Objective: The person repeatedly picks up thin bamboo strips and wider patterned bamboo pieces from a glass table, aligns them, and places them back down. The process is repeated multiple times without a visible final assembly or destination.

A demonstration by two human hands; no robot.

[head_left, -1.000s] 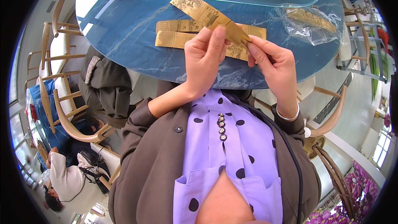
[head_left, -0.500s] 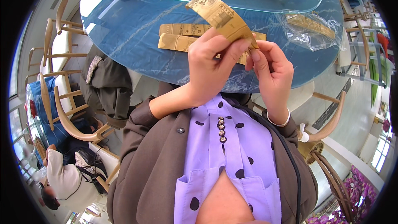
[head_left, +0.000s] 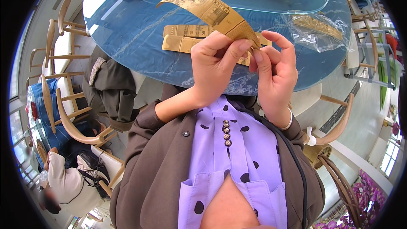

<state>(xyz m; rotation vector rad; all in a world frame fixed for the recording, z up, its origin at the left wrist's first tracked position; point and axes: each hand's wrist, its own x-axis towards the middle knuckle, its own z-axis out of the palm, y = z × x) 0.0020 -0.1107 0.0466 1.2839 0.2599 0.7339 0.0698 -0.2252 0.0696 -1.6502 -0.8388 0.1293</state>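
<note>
Both hands were raised above the near edge of the blue marble-patterned table (head_left: 127,38), pinching one end of a long gold paper strip (head_left: 207,8) between them. Her left hand (head_left: 214,70) gripped the strip's near end with thumb and curled fingers, while the right hand (head_left: 275,78) pressed thumb and forefinger against that same end, the two hands touching at the fingertips. From there the strip arched up and away to the left over the table. Two more flat gold strips (head_left: 190,37) lay side by side on the table just beyond the hands. A clear plastic bag (head_left: 320,27) holding further gold pieces rested on the table to the right, and a wooden chair (head_left: 68,114) stood off to the left.
</note>
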